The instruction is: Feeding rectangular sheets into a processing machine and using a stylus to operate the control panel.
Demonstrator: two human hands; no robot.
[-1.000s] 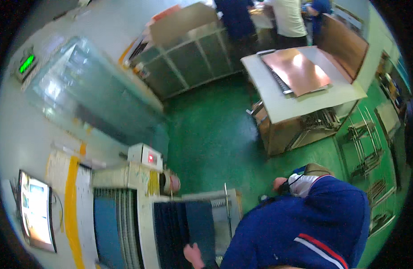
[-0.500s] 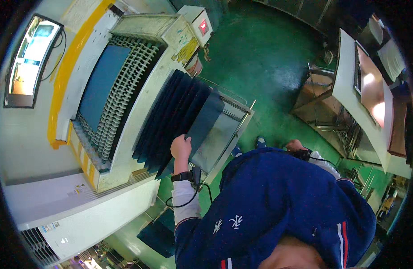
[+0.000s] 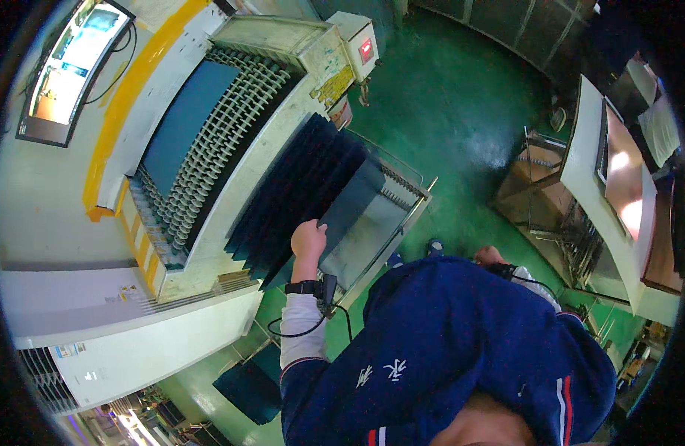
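Observation:
My left hand is closed on the near edge of a thin dark blue panel, the outermost of several. The other dark blue panels stand tilted in a row in a metal wire rack, between my left arm and a roller machine. My right hand hangs low by my right side, away from the panels; its fingers are too small and partly hidden to make out. On the machine's rollers lies a flat blue panel.
A white box with a red display sits at the machine's far corner. At the right is a white-topped table bearing a copper-coloured sheet. A screen hangs at upper left. Another dark panel is low at left, above the green floor.
The whole view has shifted and turned slightly, so the machine and rack appear farther right. My left hand keeps its hold on the panel's edge; my right hand still hangs low.

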